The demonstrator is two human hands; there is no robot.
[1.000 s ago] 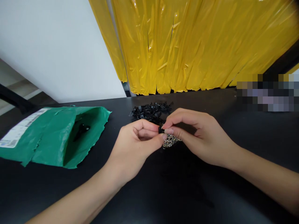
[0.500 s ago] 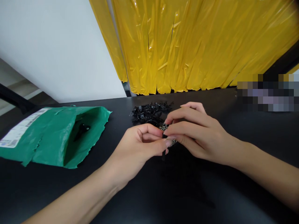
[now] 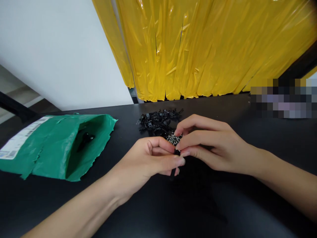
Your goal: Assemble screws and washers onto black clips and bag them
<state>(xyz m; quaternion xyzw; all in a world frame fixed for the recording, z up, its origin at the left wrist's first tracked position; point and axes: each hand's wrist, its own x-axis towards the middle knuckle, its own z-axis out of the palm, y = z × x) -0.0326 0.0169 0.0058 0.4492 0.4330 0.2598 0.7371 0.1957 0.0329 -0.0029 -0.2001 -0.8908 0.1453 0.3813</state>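
My left hand (image 3: 156, 155) pinches a small black plastic piece (image 3: 176, 152) between thumb and fingers; a dark strip-like end of it shows below the fingertips. My right hand (image 3: 213, 145) meets it there, with thumb and fingertips closed at the piece's upper end. Whether the right fingers also hold a tiny part is hidden. Just beyond the fingertips lies a small heap of silvery metal bits (image 3: 172, 138), partly covered by the hands. Behind that, a pile of small black plastic parts (image 3: 158, 120) spreads on the black table (image 3: 138, 211).
A torn-open green mailer bag (image 3: 49, 145) with a white label lies at the left, its mouth facing right and a black item (image 3: 88, 137) inside. Yellow plastic sheeting (image 3: 198, 49) and a white panel (image 3: 66, 53) stand behind the table. A blurred-out patch is at the right.
Both hands have come slightly nearer to me, uncovering more of the silvery bits. My right fingers have shifted on the black piece. The view has moved a little.
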